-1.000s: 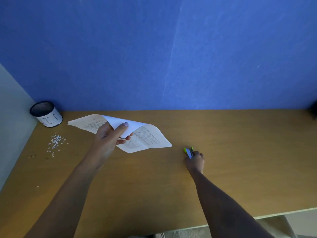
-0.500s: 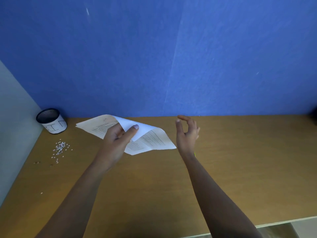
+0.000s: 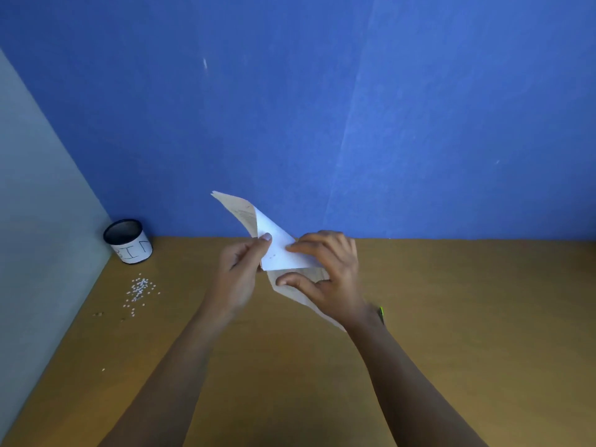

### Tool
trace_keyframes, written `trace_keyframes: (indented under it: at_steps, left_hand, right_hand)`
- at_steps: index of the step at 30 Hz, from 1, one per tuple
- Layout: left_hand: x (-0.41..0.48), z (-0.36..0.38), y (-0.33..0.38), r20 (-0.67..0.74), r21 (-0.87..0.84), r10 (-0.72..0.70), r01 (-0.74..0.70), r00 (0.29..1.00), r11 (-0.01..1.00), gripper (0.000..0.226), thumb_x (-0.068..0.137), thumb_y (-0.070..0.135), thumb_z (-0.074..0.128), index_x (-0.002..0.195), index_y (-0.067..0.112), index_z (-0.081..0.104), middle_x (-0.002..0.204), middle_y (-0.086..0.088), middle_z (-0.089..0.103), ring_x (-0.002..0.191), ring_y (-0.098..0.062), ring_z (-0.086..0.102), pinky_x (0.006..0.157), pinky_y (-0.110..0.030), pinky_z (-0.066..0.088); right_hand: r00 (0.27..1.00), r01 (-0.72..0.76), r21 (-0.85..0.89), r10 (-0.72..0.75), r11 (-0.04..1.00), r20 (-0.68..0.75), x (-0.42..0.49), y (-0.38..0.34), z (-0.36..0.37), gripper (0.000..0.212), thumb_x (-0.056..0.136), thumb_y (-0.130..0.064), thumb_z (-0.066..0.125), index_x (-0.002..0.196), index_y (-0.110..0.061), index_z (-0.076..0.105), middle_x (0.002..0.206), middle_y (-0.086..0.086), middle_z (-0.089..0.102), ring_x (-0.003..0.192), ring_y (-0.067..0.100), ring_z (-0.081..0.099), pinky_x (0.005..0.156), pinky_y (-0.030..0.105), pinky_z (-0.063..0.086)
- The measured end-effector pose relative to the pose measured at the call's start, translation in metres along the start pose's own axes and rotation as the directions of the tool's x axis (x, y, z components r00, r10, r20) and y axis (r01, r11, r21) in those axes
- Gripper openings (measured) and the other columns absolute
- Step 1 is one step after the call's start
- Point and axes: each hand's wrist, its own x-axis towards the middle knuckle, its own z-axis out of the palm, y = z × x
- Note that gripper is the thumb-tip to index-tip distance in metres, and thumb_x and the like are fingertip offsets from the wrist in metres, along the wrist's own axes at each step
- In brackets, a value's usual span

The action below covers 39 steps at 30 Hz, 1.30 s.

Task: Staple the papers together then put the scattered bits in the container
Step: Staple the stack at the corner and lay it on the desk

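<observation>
White printed papers (image 3: 277, 253), folded and lifted, pinched by left hand (image 3: 238, 275) and right hand (image 3: 329, 279) fingers.

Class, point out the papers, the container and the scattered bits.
papers (image 3: 277, 250): head view, white sheet between the hands.
container (image 3: 134, 250): head view, white lettered side.
scattered bits (image 3: 139, 287): head view, middle of the cluster.

Not much else going on here tbh. There's a wooden desk (image 3: 451, 317), kind of a yellow-brown, plain top, running under and out past the hands on both sides. Behind it, straight ahead of the hands, a big blue wall (image 3: 322, 108) with a faint vertical seam and a couple of small pale marks. Off to the left of the left hand there's a pale grey-green side wall (image 3: 38, 204) meeting the blue one in the corner.
</observation>
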Motion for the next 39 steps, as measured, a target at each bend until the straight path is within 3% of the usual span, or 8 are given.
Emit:
trace_keyframes:
  at_steps: [2, 6, 12, 15, 21, 29, 34, 39]
  left_hand:
    - [-0.001, 0.001, 0.003, -0.015, -0.052, -0.026, 0.025, 1.0, 0.998, 0.046, 0.098, 0.008, 0.049, 0.055, -0.004, 0.037, 0.055, -0.002, 0.024, 0.05, -0.004, 0.029, 0.048, -0.012, 0.027]
    - [-0.006, 0.002, 0.01, 0.001, -0.099, -0.018, 0.018, 1.0, 0.995, 0.042, 0.099, 0.006, 0.047, 0.057, 0.001, 0.041, 0.048, 0.008, 0.034, 0.048, -0.002, 0.036, 0.052, -0.008, 0.033]
    - [-0.009, -0.003, 0.014, 0.062, -0.072, 0.025, -0.021, 0.998, 0.997, 0.043, 0.094, 0.028, 0.051, 0.055, 0.012, 0.045, 0.056, 0.003, 0.04, 0.06, -0.01, 0.04, 0.059, -0.023, 0.032]
    - [-0.011, -0.003, 0.016, 0.08, -0.077, 0.042, -0.036, 0.996, 0.996, 0.049, 0.092, 0.033, 0.048, 0.072, -0.012, 0.049, 0.067, -0.011, 0.047, 0.068, -0.021, 0.044, 0.065, -0.029, 0.033]
    - [-0.016, -0.002, 0.02, 0.075, -0.071, 0.045, -0.04, 0.996, 0.997, 0.054, 0.096, 0.033, 0.049, 0.083, -0.019, 0.051, 0.074, -0.018, 0.052, 0.071, -0.023, 0.046, 0.065, -0.03, 0.034]
    - [-0.02, -0.002, 0.025, 0.092, -0.063, 0.07, -0.065, 0.993, 0.996, 0.052, 0.092, 0.037, 0.05, 0.073, -0.011, 0.051, 0.067, -0.012, 0.047, 0.067, -0.021, 0.043, 0.065, -0.032, 0.033]
    - [-0.023, -0.003, 0.027, 0.105, -0.074, 0.111, -0.104, 0.988, 0.992, 0.058, 0.092, 0.043, 0.049, 0.075, -0.013, 0.049, 0.064, -0.028, 0.044, 0.067, -0.022, 0.042, 0.065, -0.034, 0.033]
    - [-0.024, -0.002, 0.029, 0.107, -0.056, 0.128, -0.122, 0.986, 0.991, 0.052, 0.092, 0.04, 0.05, 0.067, -0.005, 0.046, 0.062, -0.01, 0.036, 0.062, -0.019, 0.036, 0.06, -0.032, 0.029]
  right_hand:
    - [1.0, 0.015, -0.027, -0.016, 1.0, -0.015, 0.002, -0.004, 0.001, 0.031, 0.073, -0.036, 0.082, 0.096, -0.017, 0.073, 0.098, -0.004, 0.068, 0.093, 0.016, 0.06, 0.08, 0.034, 0.041]
    - [0.996, 0.042, -0.081, -0.048, 0.996, -0.075, 0.004, -0.009, 0.0, 0.018, 0.079, -0.008, 0.068, 0.093, -0.017, 0.074, 0.094, -0.003, 0.068, 0.089, 0.016, 0.059, 0.071, 0.037, 0.042]
    - [0.981, 0.121, -0.116, -0.137, 0.986, -0.139, 0.014, -0.023, -0.008, 0.015, 0.085, -0.01, 0.064, 0.086, -0.019, 0.076, 0.087, -0.004, 0.07, 0.078, 0.016, 0.061, 0.066, 0.033, 0.039]
    - [0.971, 0.163, -0.126, -0.181, 0.979, -0.155, 0.017, -0.028, -0.01, 0.013, 0.089, -0.015, 0.062, 0.087, -0.024, 0.072, 0.084, -0.004, 0.07, 0.074, 0.017, 0.06, 0.063, 0.034, 0.039]
    - [0.962, 0.172, -0.166, -0.201, 0.971, -0.184, 0.018, -0.033, -0.01, 0.021, 0.082, -0.011, 0.072, 0.091, -0.029, 0.066, 0.081, -0.004, 0.07, 0.07, 0.016, 0.059, 0.059, 0.034, 0.039]
    - [0.955, 0.199, -0.171, -0.23, 0.965, -0.188, 0.018, -0.038, -0.012, 0.03, 0.079, -0.002, 0.071, 0.091, -0.029, 0.065, 0.079, -0.004, 0.069, 0.069, 0.017, 0.056, 0.057, 0.035, 0.039]
    - [0.948, 0.205, -0.194, -0.243, 0.959, -0.203, 0.018, -0.042, -0.013, 0.031, 0.081, -0.001, 0.064, 0.092, -0.03, 0.064, 0.078, -0.003, 0.068, 0.066, 0.019, 0.057, 0.056, 0.037, 0.04]
    - [0.948, 0.177, -0.225, -0.228, 0.958, -0.223, 0.017, -0.045, -0.012, 0.029, 0.082, -0.001, 0.061, 0.092, -0.028, 0.062, 0.083, -0.009, 0.063, 0.069, 0.017, 0.053, 0.055, 0.035, 0.038]
